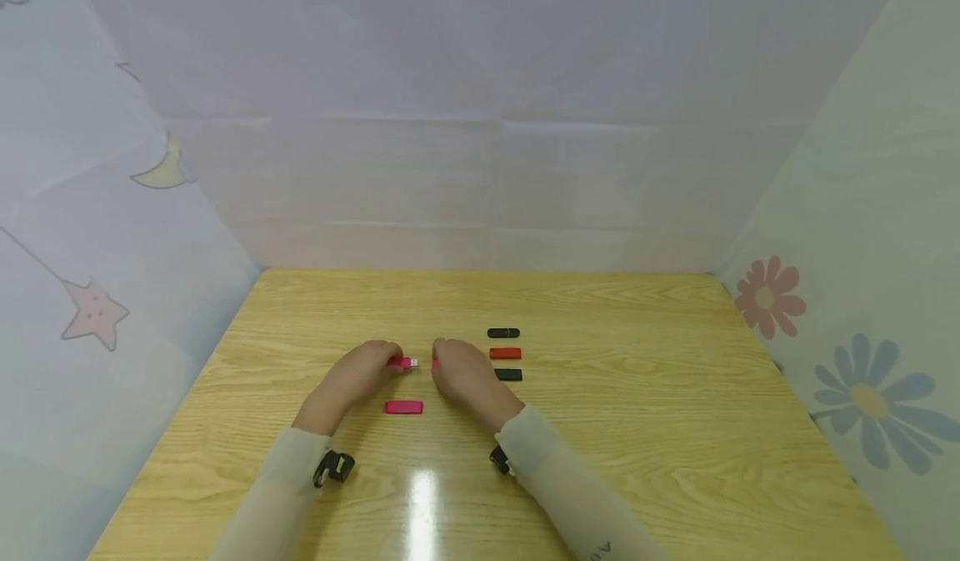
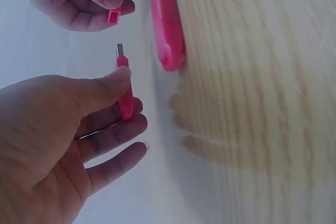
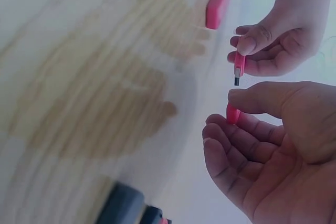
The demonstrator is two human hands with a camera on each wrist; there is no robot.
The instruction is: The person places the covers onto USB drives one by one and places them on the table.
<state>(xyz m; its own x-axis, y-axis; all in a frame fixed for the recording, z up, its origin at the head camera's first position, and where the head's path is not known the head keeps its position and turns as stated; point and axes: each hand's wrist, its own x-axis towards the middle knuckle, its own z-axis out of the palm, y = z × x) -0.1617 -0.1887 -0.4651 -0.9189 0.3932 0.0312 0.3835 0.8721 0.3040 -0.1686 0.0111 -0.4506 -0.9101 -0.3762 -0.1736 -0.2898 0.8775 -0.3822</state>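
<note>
In my left hand [image 1: 365, 371] I pinch a pink USB flash drive [image 2: 125, 90] between thumb and fingers, its metal plug bare and pointing toward the other hand. My right hand [image 1: 467, 378] pinches a small pink cap [image 2: 113, 16], whose hollow opening faces the plug. A short gap separates plug and cap, and both hands are held above the table. Nearer to me on the wood lies another pink flash drive [image 1: 403, 408], its plug not showing.
Beyond and beside my right hand, a black flash drive [image 1: 503, 333], a red one [image 1: 506, 353] and a dark one [image 1: 510, 375] lie in a column. The wooden table [image 1: 637, 428] meets cloth walls [image 1: 487, 169] at its back and sides.
</note>
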